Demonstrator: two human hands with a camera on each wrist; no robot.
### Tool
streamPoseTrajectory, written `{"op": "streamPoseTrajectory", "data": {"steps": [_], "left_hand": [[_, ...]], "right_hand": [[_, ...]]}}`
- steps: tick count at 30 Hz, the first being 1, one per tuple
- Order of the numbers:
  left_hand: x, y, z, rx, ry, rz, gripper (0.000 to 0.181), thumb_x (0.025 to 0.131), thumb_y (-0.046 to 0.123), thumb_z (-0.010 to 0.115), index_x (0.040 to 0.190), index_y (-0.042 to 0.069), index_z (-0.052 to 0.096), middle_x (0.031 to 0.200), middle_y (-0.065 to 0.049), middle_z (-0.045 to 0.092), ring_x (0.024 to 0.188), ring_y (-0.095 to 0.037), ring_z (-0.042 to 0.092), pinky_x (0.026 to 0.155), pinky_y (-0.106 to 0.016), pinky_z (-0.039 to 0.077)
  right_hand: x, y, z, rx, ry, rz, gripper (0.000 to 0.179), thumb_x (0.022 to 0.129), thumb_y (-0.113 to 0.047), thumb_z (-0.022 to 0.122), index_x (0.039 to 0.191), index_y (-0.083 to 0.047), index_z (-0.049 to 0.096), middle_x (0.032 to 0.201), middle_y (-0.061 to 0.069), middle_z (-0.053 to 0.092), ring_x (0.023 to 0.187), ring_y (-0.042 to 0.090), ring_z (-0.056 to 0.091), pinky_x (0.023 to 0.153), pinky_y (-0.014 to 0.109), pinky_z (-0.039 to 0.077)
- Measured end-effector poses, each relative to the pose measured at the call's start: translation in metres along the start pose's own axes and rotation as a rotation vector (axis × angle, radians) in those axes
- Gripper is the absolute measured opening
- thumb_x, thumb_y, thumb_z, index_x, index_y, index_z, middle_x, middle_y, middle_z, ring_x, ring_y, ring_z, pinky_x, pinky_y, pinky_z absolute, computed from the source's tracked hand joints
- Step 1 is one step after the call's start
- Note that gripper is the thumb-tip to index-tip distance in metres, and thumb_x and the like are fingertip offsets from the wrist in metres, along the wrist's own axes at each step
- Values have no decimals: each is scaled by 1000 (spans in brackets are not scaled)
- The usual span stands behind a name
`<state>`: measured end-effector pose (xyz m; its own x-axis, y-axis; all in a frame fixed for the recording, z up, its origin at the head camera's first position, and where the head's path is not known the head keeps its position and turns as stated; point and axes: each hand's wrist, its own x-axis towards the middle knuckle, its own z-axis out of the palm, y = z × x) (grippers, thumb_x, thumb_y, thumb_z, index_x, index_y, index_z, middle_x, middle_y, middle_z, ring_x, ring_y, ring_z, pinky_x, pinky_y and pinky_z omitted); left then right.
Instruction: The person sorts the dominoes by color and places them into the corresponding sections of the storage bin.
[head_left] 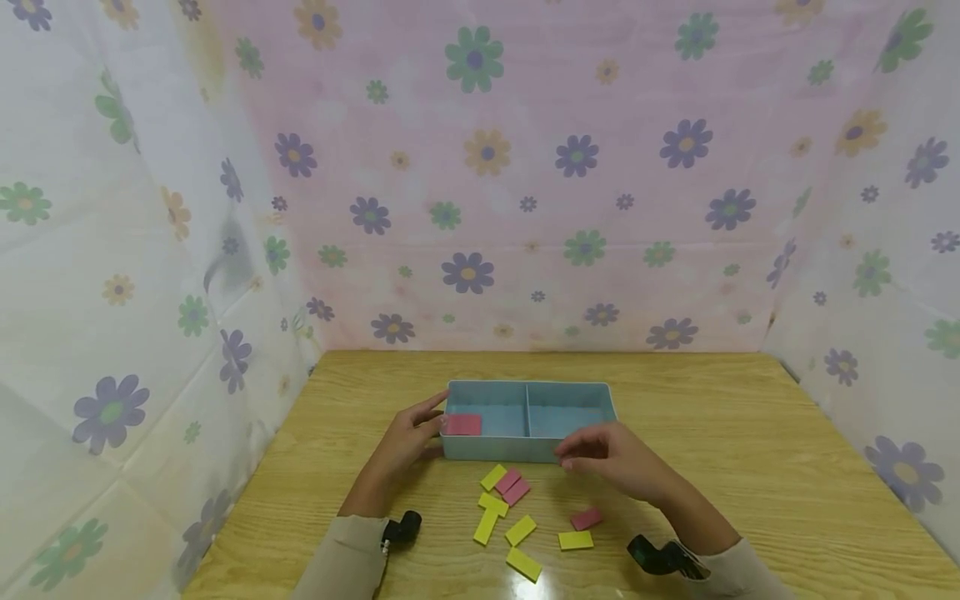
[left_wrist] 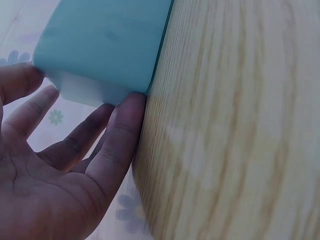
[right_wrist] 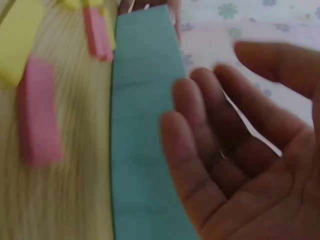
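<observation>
A light-blue box with two compartments (head_left: 498, 450) stands on the table. My left hand (head_left: 408, 437) is at its left end; in the left wrist view the fingertips (left_wrist: 131, 105) touch the end wall, low down near the tabletop. Pink blocks (head_left: 463, 425) lie in the left compartment, against its left side; the right compartment shows only its bare floor. My right hand (head_left: 611, 458) is at the box's front right, its fingers loosely bent and holding nothing. The right wrist view shows that palm (right_wrist: 270, 190) beside the box's long front wall (right_wrist: 145, 150).
In front of the box, several yellow blocks (head_left: 521, 531) and a few pink blocks (head_left: 516, 492) lie scattered. A pink block (head_left: 587, 518) and a yellow one (head_left: 576, 541) lie below my right hand. Flower-printed cloth (head_left: 525, 183) encloses the wooden table (head_left: 690, 400) behind and at both sides.
</observation>
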<state>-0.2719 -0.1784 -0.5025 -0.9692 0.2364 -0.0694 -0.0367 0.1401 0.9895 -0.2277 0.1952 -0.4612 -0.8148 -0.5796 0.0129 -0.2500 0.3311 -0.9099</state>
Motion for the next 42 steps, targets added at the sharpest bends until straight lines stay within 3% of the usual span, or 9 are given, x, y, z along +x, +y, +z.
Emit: {"op": "streamPoseTrajectory", "data": {"steps": [5,15,20,33,42], "left_hand": [[0,-1,-1,16,-5,11,52,109,16,54,159,25,44,151,-23,51,130,-41,60,95,-53,59],[-1,1,0,12,-1,1,52,109,17,54,159,25,44,152,-23,51,129,-41,61,94,-53,59],[0,1,0,12,3,-6,53,108,17,55,159,26,44,151,-22,52,128,-40,62,94,-53,60],[1,-1,-1,10,-3,-5,53,108,18,56,159,26,44,151,-22,52,128,-39,62,94,-53,59],[1,-1,-2,-2,-19,4,54,108,17,55,160,25,42,149,-23,53,129,-41,61,94,-53,60]], "right_hand": [[-13,16,-5,-93,-65,15,24,98,-16,73,118,-5,76,115,15,75,103,28,73,82,25,61],[-29,28,0,-244,-59,68,40,82,-34,90,113,-12,78,111,1,76,98,17,72,79,25,60],[-29,28,8,-292,-60,71,44,74,-29,94,112,-12,78,108,-2,75,95,11,69,78,25,59],[-19,26,21,-394,16,117,27,80,-34,90,98,-16,80,90,-9,74,83,7,64,69,24,55],[-10,19,28,-385,39,145,15,78,-23,92,89,-20,82,82,-12,72,78,8,62,64,24,53]]}}
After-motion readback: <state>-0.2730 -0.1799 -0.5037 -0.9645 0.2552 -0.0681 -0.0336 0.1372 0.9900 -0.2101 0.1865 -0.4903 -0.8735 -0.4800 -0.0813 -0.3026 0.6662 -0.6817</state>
